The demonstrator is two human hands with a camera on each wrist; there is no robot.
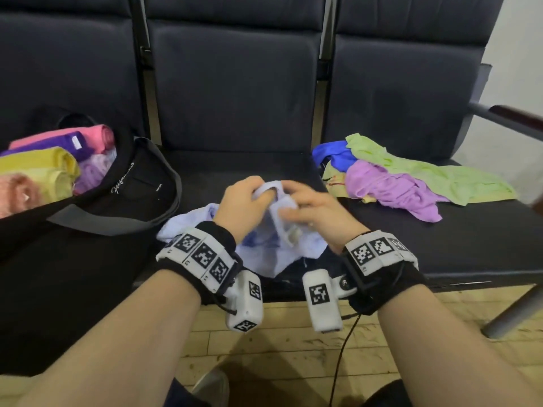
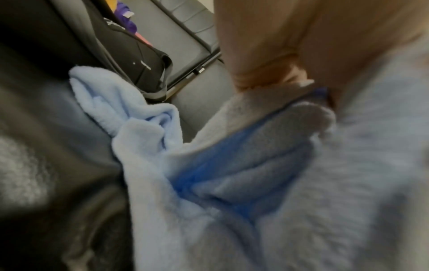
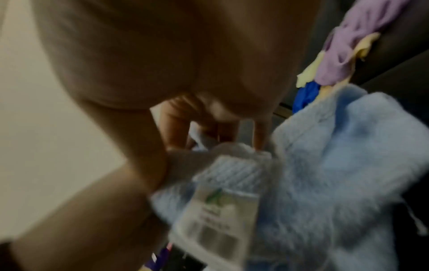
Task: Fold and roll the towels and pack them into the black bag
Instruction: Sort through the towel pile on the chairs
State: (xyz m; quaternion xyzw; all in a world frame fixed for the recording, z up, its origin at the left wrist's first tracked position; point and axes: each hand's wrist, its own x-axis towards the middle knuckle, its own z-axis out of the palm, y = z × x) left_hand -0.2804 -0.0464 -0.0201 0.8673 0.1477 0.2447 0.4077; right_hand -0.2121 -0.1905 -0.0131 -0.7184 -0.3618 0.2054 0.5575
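A crumpled light blue towel is lifted over the middle seat. My left hand grips its upper edge, and my right hand pinches the same edge just to the right. A white label hangs from the towel below my right thumb. The towel's lower part droops onto the seat. The black bag lies open on the left seat with several rolled towels inside: pink, purple, yellow, lilac and peach.
A loose pile of towels, green, lilac, dark blue and yellow, lies on the right seat. The bag's grey strap trails toward the middle seat. A chair armrest juts out at the far right. Wooden floor shows below.
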